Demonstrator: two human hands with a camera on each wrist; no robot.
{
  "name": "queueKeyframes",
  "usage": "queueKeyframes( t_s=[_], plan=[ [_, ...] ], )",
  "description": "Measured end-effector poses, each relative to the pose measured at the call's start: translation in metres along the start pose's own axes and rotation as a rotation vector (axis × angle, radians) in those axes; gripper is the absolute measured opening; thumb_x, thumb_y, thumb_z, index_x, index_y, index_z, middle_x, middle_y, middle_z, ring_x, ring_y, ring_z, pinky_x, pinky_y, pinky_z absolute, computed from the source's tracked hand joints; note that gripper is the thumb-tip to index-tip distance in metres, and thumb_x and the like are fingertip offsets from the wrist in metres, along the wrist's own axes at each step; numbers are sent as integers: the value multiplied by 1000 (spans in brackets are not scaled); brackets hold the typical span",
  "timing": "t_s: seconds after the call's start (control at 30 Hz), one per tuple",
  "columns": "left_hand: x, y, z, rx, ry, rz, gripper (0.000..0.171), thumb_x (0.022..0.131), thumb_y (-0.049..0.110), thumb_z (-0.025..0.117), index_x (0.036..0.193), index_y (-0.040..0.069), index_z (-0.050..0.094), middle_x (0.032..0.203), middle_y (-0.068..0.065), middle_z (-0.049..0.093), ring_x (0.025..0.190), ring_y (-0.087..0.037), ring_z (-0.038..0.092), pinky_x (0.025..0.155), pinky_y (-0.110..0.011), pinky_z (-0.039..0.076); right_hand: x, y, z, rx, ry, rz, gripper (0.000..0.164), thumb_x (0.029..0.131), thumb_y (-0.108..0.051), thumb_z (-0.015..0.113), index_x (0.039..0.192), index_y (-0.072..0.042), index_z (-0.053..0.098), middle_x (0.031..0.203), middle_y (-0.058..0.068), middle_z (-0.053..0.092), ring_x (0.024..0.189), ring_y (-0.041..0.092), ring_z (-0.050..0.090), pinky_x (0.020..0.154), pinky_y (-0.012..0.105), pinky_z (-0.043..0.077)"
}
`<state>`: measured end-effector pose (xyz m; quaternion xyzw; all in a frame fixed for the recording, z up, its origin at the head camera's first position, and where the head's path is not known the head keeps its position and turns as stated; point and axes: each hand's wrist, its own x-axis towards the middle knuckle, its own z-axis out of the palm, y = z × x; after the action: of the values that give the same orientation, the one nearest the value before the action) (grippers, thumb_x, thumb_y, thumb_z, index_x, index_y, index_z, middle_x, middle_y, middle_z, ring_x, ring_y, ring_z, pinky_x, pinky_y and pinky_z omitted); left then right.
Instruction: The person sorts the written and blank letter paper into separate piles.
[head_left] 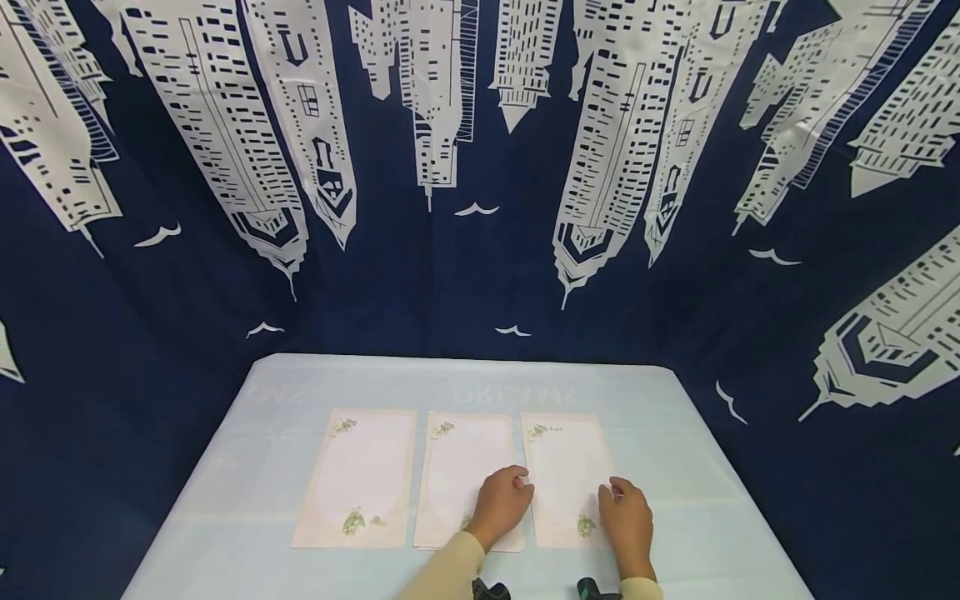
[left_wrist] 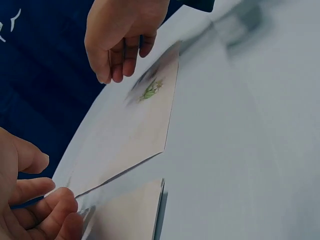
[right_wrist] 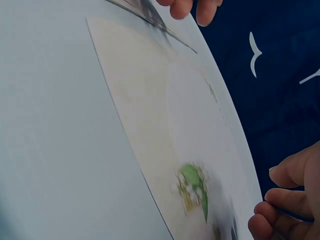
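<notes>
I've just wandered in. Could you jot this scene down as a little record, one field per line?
Surface: white table
Backdrop: dark blue cloth printed with white buildings and birds
Papers: left sheet, middle sheet and right sheet, side by side
Decoration: green printed plants on pale paper
Left hand: over the middle sheet's right side, fingers loosely curled
Right hand: at the right sheet's right edge, fingers loosely bent
Held: nothing visible in either hand
Touching paper: cannot tell
</notes>
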<state>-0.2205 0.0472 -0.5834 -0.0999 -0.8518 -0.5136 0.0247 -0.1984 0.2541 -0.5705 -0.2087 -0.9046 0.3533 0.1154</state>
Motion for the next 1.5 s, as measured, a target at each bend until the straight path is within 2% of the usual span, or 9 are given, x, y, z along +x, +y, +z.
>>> queueKeyframes(
  t_s=[0.4, 0.6, 0.8, 1.0, 1.1, 1.2, 1.33, 1.5],
  plan=[
    [-7, -8, -19, 6, 77, 47, 16, 88, 9, 71, 101, 1, 75, 78, 6, 64, 69, -6, 58, 65, -27, 50, -16, -25, 29, 55, -24, -97, 33, 93, -10, 61, 116, 14, 65, 97, 22, 68, 91, 40, 66, 78, 52, 54],
    [-11, -17, -39, 62, 127, 46, 18, 89, 9, 71, 105, 0, 74, 80, 3, 65, 71, -11, 62, 66, -31, 51, -23, -38, 41, 73, -41, -127, 31, 93, -10, 62, 115, 11, 67, 97, 19, 71, 91, 37, 69, 77, 49, 56],
    [-16, -29, -68, 144, 249, 23, 18, 86, 7, 73, 103, 0, 74, 79, 2, 66, 69, -17, 63, 62, -33, 50, -31, -48, 51, 83, -88, -168, 28, 92, -10, 66, 112, 9, 69, 93, 15, 72, 87, 34, 70, 75, 47, 58],
    [-24, -42, -93, 186, 364, -68, 24, 86, 6, 73, 108, -3, 73, 84, -4, 68, 76, -23, 66, 68, -41, 53, -39, -58, 67, 79, -147, -188, 28, 90, -10, 70, 111, 8, 69, 93, 14, 72, 86, 29, 71, 74, 42, 59],
    [-29, -46, -99, 189, 364, -116, 30, 87, 7, 73, 114, -6, 71, 92, -11, 71, 86, -30, 68, 76, -48, 54, -42, -62, 73, 59, -159, -196, 30, 88, -10, 71, 113, 7, 69, 97, 17, 73, 87, 30, 71, 75, 42, 59],
    [-33, -48, -101, 197, 328, -144, 35, 88, 9, 72, 118, -8, 68, 98, -17, 72, 93, -37, 68, 81, -52, 53, -45, -66, 77, 21, -155, -201, 32, 87, -10, 72, 114, 7, 69, 100, 20, 73, 88, 31, 72, 76, 45, 59],
    [-37, -49, -102, 207, 310, -160, 37, 87, 9, 72, 118, -11, 67, 102, -21, 72, 97, -43, 67, 84, -55, 52, -48, -69, 83, -30, -173, -210, 34, 87, -12, 73, 116, 7, 69, 105, 21, 72, 93, 33, 72, 79, 46, 58],
    [-39, -52, -104, 194, 305, -182, 38, 88, 10, 71, 119, -12, 66, 110, -26, 70, 107, -46, 65, 89, -57, 52, -53, -72, 88, -37, -186, -217, 35, 88, -13, 73, 117, 6, 69, 108, 20, 72, 95, 32, 71, 81, 47, 57]
  ],
)
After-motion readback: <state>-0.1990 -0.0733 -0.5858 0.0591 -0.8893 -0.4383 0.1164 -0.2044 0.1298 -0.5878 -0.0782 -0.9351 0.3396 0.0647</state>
